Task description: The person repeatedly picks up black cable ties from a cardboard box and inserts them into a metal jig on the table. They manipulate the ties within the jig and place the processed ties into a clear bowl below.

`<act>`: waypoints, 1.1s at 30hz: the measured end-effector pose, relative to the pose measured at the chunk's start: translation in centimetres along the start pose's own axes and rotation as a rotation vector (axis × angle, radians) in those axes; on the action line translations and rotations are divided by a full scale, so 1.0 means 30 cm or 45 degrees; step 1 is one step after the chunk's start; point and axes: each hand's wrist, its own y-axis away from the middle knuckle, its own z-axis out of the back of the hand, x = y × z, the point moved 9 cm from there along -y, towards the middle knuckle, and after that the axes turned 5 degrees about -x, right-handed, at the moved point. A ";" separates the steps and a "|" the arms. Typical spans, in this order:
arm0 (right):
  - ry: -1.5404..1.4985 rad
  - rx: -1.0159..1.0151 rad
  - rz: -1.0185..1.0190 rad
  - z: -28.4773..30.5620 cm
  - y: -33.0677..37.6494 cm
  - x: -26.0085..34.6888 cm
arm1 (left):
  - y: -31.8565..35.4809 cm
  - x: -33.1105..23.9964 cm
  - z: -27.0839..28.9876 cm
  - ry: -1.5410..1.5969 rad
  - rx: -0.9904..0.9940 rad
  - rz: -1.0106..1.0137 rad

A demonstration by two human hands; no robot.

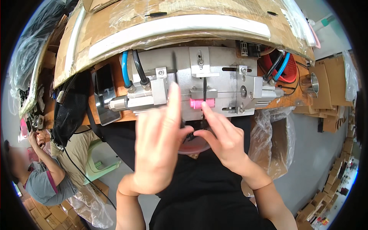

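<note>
My left hand (155, 153), smeared by motion, is raised in front of the metal fixture (226, 82). A thin black rod (174, 63) runs along its stretched index finger, apparently held against it by the thumb. My right hand (228, 143) has thumb and index finger at the lower part of another thin black rod (204, 90). This second rod lies across a pink block (196, 104) at the fixture's front middle, its far end near a metal bracket (200, 65). Below the fingers, partly hidden, a translucent pinkish bowl (193, 148) sits at my lap with black pieces above it.
Cylinders with blue hoses (125, 69) flank the fixture. A phone (105, 94) and black mesh bag (69, 109) lie left; a red basket (285, 67) and metal cup (309, 85) stand right. Cardboard (134, 28) overhangs the back. Another person (50, 178) sits at left.
</note>
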 end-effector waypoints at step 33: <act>0.085 0.294 0.364 -0.132 -0.929 -0.080 | -0.722 0.359 -0.085 0.207 0.095 -0.275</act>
